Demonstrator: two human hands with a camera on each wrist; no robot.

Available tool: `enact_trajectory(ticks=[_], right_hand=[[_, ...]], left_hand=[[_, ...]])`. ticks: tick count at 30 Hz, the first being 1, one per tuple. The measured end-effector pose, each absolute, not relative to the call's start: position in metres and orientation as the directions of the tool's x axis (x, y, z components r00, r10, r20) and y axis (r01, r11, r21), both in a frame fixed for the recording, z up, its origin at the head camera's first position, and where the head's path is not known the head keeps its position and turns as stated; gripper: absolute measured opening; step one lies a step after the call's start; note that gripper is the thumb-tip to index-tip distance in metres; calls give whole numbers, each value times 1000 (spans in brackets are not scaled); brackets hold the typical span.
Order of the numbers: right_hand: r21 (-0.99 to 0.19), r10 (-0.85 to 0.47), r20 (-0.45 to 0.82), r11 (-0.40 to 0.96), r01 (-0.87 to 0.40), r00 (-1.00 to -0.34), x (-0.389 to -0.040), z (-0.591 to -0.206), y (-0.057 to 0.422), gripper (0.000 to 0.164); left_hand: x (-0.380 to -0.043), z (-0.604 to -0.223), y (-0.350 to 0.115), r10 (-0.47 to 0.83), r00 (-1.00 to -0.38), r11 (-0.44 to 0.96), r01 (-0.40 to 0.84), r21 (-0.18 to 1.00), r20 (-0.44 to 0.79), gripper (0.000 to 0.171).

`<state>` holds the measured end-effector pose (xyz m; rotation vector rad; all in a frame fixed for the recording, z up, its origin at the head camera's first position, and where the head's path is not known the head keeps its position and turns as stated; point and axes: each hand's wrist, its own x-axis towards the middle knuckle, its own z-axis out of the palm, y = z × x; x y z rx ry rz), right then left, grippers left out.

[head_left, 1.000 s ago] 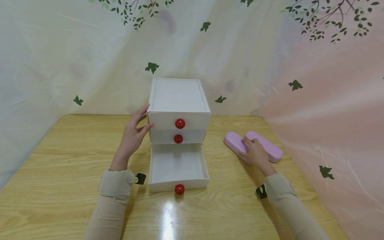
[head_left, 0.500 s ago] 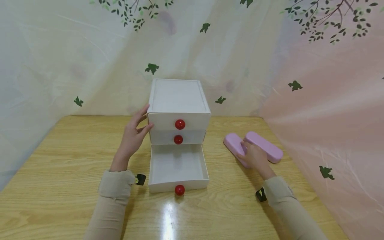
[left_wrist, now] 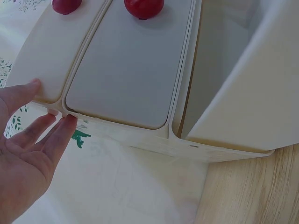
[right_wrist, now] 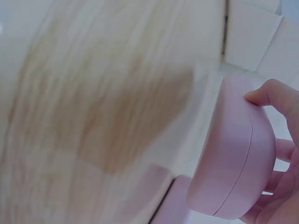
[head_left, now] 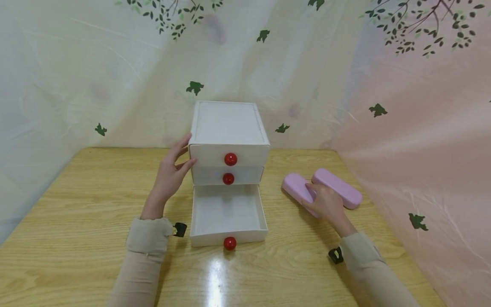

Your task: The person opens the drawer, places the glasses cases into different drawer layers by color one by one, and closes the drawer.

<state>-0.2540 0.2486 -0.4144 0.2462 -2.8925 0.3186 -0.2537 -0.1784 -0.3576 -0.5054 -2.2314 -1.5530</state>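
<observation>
A white cabinet [head_left: 230, 123] with red round knobs stands mid-table, its bottom drawer [head_left: 228, 209] pulled out and bare inside. My left hand [head_left: 168, 175] rests on its left front edge, thumb on the top drawer's front and the fairly straight fingers along the side; the left wrist view shows the same hand [left_wrist: 32, 144]. To the right, my right hand [head_left: 326, 202] grips a pink glasses case [head_left: 295, 185] by its sides. In the right wrist view, thumb and fingers span the closed glasses case [right_wrist: 233, 149], which looks tilted up from the table.
A second pink glasses case [head_left: 339, 187] lies on the wooden table [head_left: 96, 238] just right of the held one. A leaf-patterned curtain [head_left: 134, 76] hangs behind and along the right side. The open drawer juts forward between my arms.
My right hand has shifted the held glasses case slightly left and toward me, widening the gap to the other case. My left hand and the cabinet stay put.
</observation>
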Motion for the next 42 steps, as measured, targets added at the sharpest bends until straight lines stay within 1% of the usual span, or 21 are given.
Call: enact_trajectory(ticks=[4,14,21,24,29,33,42], right_hand=[[-193,-148,248,961,-198,-957,-245,-406,241,60],[-180,-216,344,940,-289,-914,-222,-386,226,58],[-164,-255,372,929,-333,-893,-207,-373,216,58],[-138,-290,377,922,-363,-880,-201,-368,212,58],[-117,-340,392,903,-413,-855,-194,-364,203,58],[-126,-351,398,894,-430,-847,-189,-362,196,57],[-104,-399,410,873,-476,-820,-183,-362,180,57]], left_hand=[[-254,-358,-179,79,-863,326,495,806,498,62],[-255,-358,-180,78,-859,335,500,798,506,61],[-254,-357,-181,79,-863,345,493,799,498,62],[-255,-358,-181,77,-863,352,491,797,499,62],[-255,-358,-181,74,-860,355,496,793,505,62],[-255,-359,-181,76,-857,351,501,791,509,62],[-256,-359,-180,72,-856,360,501,787,511,62]])
